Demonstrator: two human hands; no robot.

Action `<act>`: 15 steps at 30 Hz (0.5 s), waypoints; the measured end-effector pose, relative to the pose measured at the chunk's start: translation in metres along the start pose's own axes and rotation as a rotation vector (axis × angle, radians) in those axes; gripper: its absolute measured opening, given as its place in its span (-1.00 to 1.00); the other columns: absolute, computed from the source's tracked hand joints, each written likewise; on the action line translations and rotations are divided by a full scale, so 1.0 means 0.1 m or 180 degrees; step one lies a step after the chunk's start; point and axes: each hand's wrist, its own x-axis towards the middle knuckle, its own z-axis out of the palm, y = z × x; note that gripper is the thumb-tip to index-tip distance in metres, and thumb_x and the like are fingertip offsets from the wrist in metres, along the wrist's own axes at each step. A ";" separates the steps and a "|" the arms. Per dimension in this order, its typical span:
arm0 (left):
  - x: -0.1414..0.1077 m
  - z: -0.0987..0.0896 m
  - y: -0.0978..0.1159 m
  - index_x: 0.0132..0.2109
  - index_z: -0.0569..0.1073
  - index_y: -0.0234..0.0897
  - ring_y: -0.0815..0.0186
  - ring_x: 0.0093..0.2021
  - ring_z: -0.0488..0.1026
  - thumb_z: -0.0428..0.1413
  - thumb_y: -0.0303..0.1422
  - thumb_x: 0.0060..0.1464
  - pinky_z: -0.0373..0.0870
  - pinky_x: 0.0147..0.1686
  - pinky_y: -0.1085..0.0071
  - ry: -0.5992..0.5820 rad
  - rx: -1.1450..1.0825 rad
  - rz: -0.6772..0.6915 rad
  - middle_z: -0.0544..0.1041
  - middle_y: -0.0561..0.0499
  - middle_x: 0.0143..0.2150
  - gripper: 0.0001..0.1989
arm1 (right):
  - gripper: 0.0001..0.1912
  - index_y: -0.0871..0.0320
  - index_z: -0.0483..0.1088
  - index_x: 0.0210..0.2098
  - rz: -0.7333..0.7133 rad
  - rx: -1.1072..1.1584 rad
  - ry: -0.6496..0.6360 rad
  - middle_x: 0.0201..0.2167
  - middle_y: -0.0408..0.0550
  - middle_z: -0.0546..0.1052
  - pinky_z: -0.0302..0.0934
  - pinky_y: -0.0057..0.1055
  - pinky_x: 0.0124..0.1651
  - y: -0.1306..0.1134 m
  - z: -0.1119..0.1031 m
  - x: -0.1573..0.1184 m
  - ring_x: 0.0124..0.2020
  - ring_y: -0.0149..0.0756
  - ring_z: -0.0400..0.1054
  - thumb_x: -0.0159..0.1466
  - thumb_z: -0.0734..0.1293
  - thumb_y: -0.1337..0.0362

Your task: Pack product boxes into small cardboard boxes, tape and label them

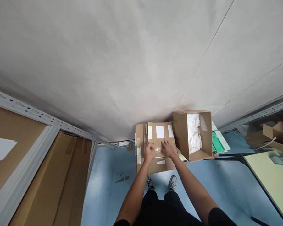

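Note:
A flattened cardboard box (165,144) with white labels lies on top of a stack of larger flattened cardboard (140,130). My left hand (149,152) is at its left edge, fingers curled around the cardboard there; the fingertips are partly hidden. Flat on the middle of the same piece, beside a strip of clear tape (158,150), rests my right hand (167,148) with its fingers apart. Just to the right, an open carton (180,135) holds crumpled white material (193,131).
Metal shelving (48,138) with large cartons (54,175) stands on the left. At right are green packs (218,142), a pale tabletop (266,172) and an open cardboard box (279,131). A grey wall (136,62) rises ahead; a power strip (123,143) lies at its foot.

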 end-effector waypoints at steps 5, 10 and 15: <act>-0.11 0.03 -0.03 0.28 0.48 -0.31 0.01 0.50 0.10 0.18 -0.53 0.01 0.00 0.46 0.13 -0.0088 -0.0183 0.0006 0.31 -0.20 0.44 -0.37 | -0.24 0.12 0.08 0.49 0.0014 0.0042 0.0015 0.55 0.13 -0.04 -0.19 -0.02 0.47 -0.03 0.05 -0.01 0.55 0.08 -0.22 0.31 0.25 0.31; -0.26 0.02 -0.06 0.22 0.54 -0.24 -0.05 0.54 -0.04 0.22 -0.57 -0.06 -0.03 0.49 0.06 0.0006 -0.0689 0.0096 0.29 -0.15 0.46 -0.36 | -0.20 0.09 0.06 0.49 0.0018 0.0191 -0.0017 0.56 0.15 -0.08 -0.20 0.07 0.47 -0.05 0.08 -0.02 0.55 0.11 -0.24 0.29 0.27 0.33; -0.35 -0.03 -0.06 0.30 0.45 -0.20 0.06 0.47 0.19 0.17 -0.56 -0.01 0.17 0.42 0.13 -0.0249 -0.1576 0.0029 0.24 -0.12 0.48 -0.32 | -0.18 0.09 0.07 0.49 -0.0175 0.0624 0.0108 0.53 0.10 0.05 -0.12 0.04 0.48 0.01 -0.01 -0.08 0.54 0.04 -0.14 0.25 0.27 0.30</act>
